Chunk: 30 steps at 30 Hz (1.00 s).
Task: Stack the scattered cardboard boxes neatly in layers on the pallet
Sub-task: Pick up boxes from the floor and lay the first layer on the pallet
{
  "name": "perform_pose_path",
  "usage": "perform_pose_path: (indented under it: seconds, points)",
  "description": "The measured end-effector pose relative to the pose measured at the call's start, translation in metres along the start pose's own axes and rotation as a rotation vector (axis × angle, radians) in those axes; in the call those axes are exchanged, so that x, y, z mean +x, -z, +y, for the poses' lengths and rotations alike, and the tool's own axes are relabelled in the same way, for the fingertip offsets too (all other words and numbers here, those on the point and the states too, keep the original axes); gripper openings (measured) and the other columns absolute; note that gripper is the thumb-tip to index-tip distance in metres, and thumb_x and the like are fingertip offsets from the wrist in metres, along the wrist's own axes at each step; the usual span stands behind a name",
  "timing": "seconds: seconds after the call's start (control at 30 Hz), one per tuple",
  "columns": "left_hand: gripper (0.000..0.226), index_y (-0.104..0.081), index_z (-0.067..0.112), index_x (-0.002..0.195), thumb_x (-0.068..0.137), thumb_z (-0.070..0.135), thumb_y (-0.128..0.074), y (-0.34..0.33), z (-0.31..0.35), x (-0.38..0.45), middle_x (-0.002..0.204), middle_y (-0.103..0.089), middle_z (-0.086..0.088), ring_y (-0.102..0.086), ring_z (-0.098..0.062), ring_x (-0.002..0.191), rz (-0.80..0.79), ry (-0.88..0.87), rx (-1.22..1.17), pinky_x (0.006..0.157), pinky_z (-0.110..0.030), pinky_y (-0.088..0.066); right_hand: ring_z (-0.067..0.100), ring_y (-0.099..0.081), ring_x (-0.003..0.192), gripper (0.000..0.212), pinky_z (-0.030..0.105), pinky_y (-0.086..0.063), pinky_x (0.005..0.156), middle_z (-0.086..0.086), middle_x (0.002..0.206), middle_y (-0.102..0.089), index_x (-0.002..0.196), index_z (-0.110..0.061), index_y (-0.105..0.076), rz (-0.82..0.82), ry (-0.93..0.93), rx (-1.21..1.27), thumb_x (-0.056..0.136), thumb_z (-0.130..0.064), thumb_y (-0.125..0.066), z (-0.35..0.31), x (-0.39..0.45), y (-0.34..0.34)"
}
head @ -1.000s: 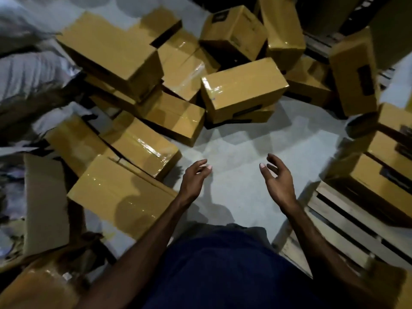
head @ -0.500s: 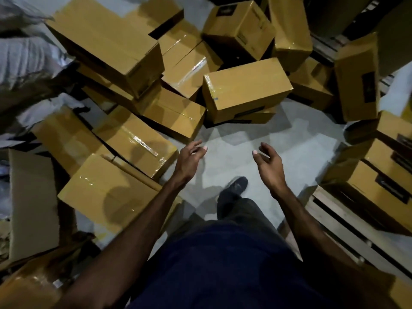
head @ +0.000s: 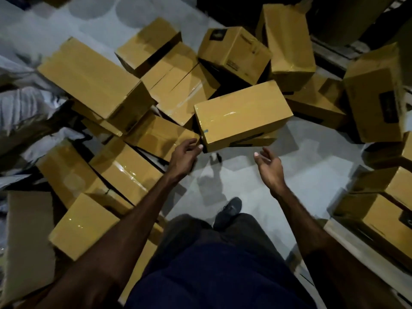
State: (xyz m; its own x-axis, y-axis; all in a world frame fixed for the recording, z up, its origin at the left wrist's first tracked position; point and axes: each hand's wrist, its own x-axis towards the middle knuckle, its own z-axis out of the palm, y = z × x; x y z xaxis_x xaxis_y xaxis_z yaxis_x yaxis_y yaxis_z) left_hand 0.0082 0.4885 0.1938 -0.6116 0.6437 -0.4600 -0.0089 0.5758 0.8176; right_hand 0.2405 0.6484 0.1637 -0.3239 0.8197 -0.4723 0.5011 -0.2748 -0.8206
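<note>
Several brown taped cardboard boxes lie scattered over the grey floor. One oblong box [head: 243, 114] lies in the middle, resting on another box. My left hand [head: 186, 156] reaches out with loosely bent fingers, its fingertips at the near left corner of that box; I cannot tell if they touch it. Below the box's near right side my right hand [head: 268, 168] hovers, palm turned inward, holding nothing. A few boxes [head: 388, 221] stand stacked at the right edge on the wooden pallet [head: 347, 244].
A heap of boxes [head: 93, 79] fills the left and back. A flat cardboard sheet [head: 29, 239] lies at the lower left, with pale sacks [head: 20, 108] behind it. My foot [head: 229, 211] stands on bare floor [head: 312, 175] between heap and pallet.
I have stepped forward. Both hands have moved toward the middle box, and the left one has come up to its near left corner.
</note>
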Motion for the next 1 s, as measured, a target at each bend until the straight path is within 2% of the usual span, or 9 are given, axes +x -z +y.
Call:
perform_pose_path:
  seconds: [0.1, 0.23, 0.33, 0.4, 0.53, 0.6, 0.73, 0.9, 1.0]
  points:
    - [0.044, -0.06, 0.015, 0.144, 0.105, 0.034, -0.065, -0.013, 0.023, 0.037, 0.137, -0.066, -0.009, -0.064, -0.026, 0.121, -0.022, -0.014, 0.05, 0.098, -0.04, -0.052, 0.024, -0.054, 0.136, 0.059, 0.034, -0.045, 0.106, 0.007, 0.153, -0.054, 0.155, -0.013, -0.046, -0.004, -0.049, -0.008, 0.103, -0.033, -0.066, 0.0, 0.037, 0.008]
    - [0.05, -0.058, 0.012, 0.147, 0.103, 0.035, -0.066, -0.018, 0.048, 0.093, 0.13, -0.069, -0.008, -0.066, -0.022, 0.115, -0.097, -0.02, 0.177, 0.083, -0.03, -0.051, 0.027, -0.055, 0.136, 0.059, 0.038, -0.045, 0.11, 0.008, 0.152, -0.055, 0.154, -0.015, -0.048, 0.018, -0.113, 0.017, 0.102, -0.035, -0.066, 0.003, 0.079, 0.005]
    - [0.061, -0.061, 0.015, 0.144, 0.097, 0.052, -0.068, -0.02, 0.053, 0.161, 0.124, -0.074, -0.002, -0.07, -0.018, 0.112, -0.195, -0.075, 0.335, 0.095, -0.038, -0.057, 0.026, -0.055, 0.134, 0.06, 0.041, -0.046, 0.112, 0.008, 0.152, -0.055, 0.155, -0.016, -0.047, 0.053, -0.165, 0.034, 0.102, -0.036, -0.066, 0.013, 0.115, -0.003]
    - [0.06, -0.059, 0.016, 0.146, 0.098, 0.051, -0.067, -0.023, 0.05, 0.212, 0.123, -0.072, 0.0, -0.072, -0.016, 0.103, -0.258, -0.112, 0.439, 0.095, -0.04, -0.059, 0.027, -0.056, 0.132, 0.06, 0.042, -0.047, 0.111, 0.008, 0.15, -0.056, 0.154, -0.015, -0.047, 0.078, -0.203, 0.033, 0.102, -0.038, -0.066, 0.025, 0.14, -0.011]
    - [0.057, -0.055, 0.01, 0.149, 0.102, 0.04, -0.068, -0.039, 0.031, 0.332, 0.127, -0.068, -0.01, -0.069, -0.014, 0.088, -0.315, -0.151, 0.567, 0.064, -0.018, -0.055, 0.027, -0.057, 0.13, 0.061, 0.045, -0.048, 0.112, 0.008, 0.148, -0.058, 0.153, -0.015, -0.049, 0.158, -0.321, 0.098, 0.1, -0.039, -0.069, 0.064, 0.206, -0.038]
    - [0.059, -0.054, 0.009, 0.15, 0.102, 0.042, -0.067, -0.049, 0.014, 0.392, 0.132, -0.068, -0.015, -0.068, -0.021, 0.097, -0.342, -0.169, 0.644, 0.068, -0.02, -0.05, 0.027, -0.058, 0.131, 0.061, 0.044, -0.048, 0.112, 0.008, 0.147, -0.059, 0.152, -0.014, -0.05, 0.184, -0.364, 0.111, 0.099, -0.039, -0.07, 0.082, 0.239, -0.057]
    - [0.063, -0.053, 0.006, 0.15, 0.103, 0.047, -0.063, -0.075, -0.019, 0.491, 0.142, -0.063, -0.018, -0.063, -0.035, 0.124, -0.401, -0.228, 0.757, 0.092, -0.032, -0.047, 0.031, -0.059, 0.128, 0.065, 0.053, -0.051, 0.109, 0.01, 0.145, -0.06, 0.151, -0.014, -0.049, 0.209, -0.446, 0.144, 0.098, -0.042, -0.071, 0.118, 0.31, -0.098]
    - [0.072, -0.058, 0.008, 0.143, 0.094, 0.061, -0.06, -0.102, -0.07, 0.571, 0.13, -0.069, -0.016, -0.066, -0.037, 0.117, -0.43, -0.233, 0.778, 0.096, -0.041, -0.051, 0.033, -0.054, 0.13, 0.07, 0.055, -0.053, 0.105, 0.011, 0.147, -0.052, 0.157, -0.018, -0.038, 0.21, -0.57, 0.331, 0.099, -0.041, -0.07, 0.147, 0.377, -0.16]
    - [0.081, -0.055, 0.022, 0.146, 0.084, 0.073, -0.059, -0.113, -0.092, 0.589, 0.135, -0.067, -0.009, -0.06, -0.037, 0.125, -0.349, -0.224, 0.854, 0.108, -0.055, -0.044, 0.033, -0.054, 0.129, 0.059, 0.053, -0.056, 0.094, 0.005, 0.148, -0.051, 0.148, -0.026, -0.046, 0.17, -0.651, 0.461, 0.098, -0.048, -0.069, 0.155, 0.392, -0.196]
